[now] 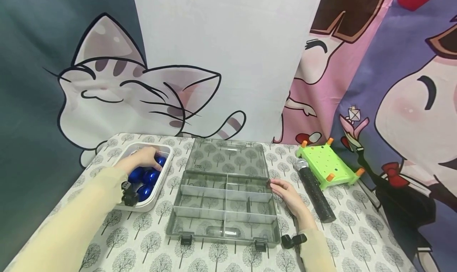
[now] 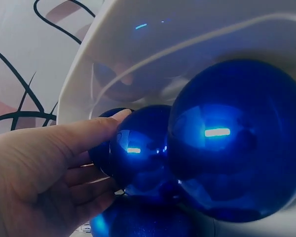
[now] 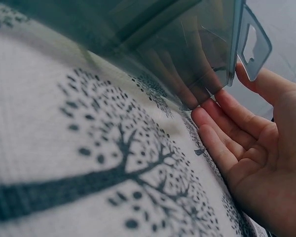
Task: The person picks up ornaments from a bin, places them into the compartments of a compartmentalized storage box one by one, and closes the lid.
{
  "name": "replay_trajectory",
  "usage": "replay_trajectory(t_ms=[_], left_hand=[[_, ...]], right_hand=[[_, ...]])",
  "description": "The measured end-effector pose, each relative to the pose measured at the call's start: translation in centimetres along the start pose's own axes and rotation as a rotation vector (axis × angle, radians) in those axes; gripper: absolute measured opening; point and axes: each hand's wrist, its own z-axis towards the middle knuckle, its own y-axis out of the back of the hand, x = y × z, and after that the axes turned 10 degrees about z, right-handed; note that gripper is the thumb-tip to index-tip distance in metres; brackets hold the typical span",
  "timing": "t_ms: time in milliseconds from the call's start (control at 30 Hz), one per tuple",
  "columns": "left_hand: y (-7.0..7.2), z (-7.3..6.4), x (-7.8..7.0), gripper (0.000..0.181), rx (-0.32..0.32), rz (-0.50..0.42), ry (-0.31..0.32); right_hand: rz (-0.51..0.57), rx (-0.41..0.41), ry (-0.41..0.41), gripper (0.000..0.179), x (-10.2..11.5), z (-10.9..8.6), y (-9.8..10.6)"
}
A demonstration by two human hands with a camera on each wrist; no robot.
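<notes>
In the head view, my left hand (image 1: 144, 157) reaches into a white plastic tub (image 1: 153, 204) at the left that holds several shiny blue balls (image 1: 144, 193). The left wrist view shows its thumb and fingers around a blue ball (image 2: 106, 148) at the tub's far end, partly hidden behind nearer balls. A see-through grey compartment box (image 1: 225, 212) lies with its lid (image 1: 228, 157) folded back at the middle of the table. My right hand (image 1: 287, 194) holds the box's right edge; in the right wrist view, the thumb is by the hanging tab (image 3: 256, 44) and the fingertips meet the side wall.
Right of the box, a black microphone (image 1: 315, 192) with a silver head lies slantwise. Beyond it sits a green pegged toy stand (image 1: 326, 163) with orange feet. Two dark latches (image 1: 260, 245) stick out at the box's front. A cartoon-printed cloth (image 1: 228, 65) hangs behind the table.
</notes>
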Motion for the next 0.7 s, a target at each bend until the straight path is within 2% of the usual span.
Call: replay_trajectory(t_ms=[300, 467, 700], left_hand=[[-0.3, 0.1, -0.3, 0.063, 0.006, -0.003, 0.002], [0.2, -0.2, -0.7, 0.064, 0.019, -0.016, 0.024], [1.1, -0.6, -1.1, 0.065, -0.019, 0.000, 0.043]], right_hand=[[-0.023, 0.011, -0.008, 0.045, 0.2, -0.1, 0.0], [-0.013, 0.006, -0.010, 0.045, 0.1, 0.0, 0.0], [0.000, 0.006, -0.006, 0.045, -0.1, 0.1, 0.1]])
